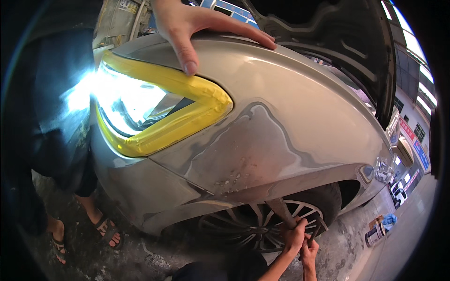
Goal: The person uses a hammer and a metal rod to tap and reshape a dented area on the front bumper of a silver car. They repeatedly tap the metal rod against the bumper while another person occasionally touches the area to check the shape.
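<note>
Low by the wheel arch, my left hand (293,235) is closed round a long flat metal bar (280,210), whose upper end meets the fender's lower lip. Close beside it, my right hand (309,253) grips a dark tool (318,227) that I cannot make out fully. Above them is the beige car fender (300,98), with a sanded patch (243,145) of bare grey and reddish tones and some pitting near its lower edge. The wheel (253,225) sits behind the bar.
Another person's hand (187,28) rests on the fender's top; a person (51,117) in dark clothes and sandals stands at left. Yellow tape (211,98) frames the lit headlight (136,103). The hood (328,33) is raised. A paint bucket (375,234) stands at right.
</note>
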Demonstrator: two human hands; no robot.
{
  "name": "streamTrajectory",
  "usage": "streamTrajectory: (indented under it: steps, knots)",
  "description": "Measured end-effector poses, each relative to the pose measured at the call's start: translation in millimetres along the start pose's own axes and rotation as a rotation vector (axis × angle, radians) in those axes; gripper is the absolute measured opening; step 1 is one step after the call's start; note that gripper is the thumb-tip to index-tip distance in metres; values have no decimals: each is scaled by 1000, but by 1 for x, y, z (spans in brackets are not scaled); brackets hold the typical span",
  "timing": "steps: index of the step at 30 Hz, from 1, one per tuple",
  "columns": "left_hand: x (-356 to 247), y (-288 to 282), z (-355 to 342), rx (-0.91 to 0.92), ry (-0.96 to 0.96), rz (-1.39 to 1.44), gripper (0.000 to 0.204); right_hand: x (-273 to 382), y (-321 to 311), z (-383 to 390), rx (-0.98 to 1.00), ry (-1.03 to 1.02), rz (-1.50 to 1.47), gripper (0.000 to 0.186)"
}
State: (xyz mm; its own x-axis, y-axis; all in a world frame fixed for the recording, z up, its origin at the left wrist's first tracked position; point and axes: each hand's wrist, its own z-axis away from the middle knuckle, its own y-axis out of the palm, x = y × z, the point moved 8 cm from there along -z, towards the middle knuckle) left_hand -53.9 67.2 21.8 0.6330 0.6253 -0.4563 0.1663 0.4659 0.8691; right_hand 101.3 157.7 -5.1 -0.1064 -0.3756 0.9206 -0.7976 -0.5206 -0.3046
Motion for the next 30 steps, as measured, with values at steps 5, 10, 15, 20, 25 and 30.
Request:
streamTrajectory:
  steps: [5,10,15,20,25,30]
  knots:
    - [-4,13,1,28,89,83,33,18,-7,-6,-57,-126,50,27]
    - [-5,18,3,8,62,92,32,7,-15,-10,-70,-118,71,28]
    - [1,25,-5,166,17,183,26,7,-14,-24,-33,-165,47,28]
    - [1,26,-10,281,54,267,36,23,-6,-18,-142,-313,130,27]
    - [2,27,-11,303,50,243,37,86,-12,4,-362,-458,210,25]
    - [4,25,-11,291,19,214,34,203,8,38,-57,-292,19,39]
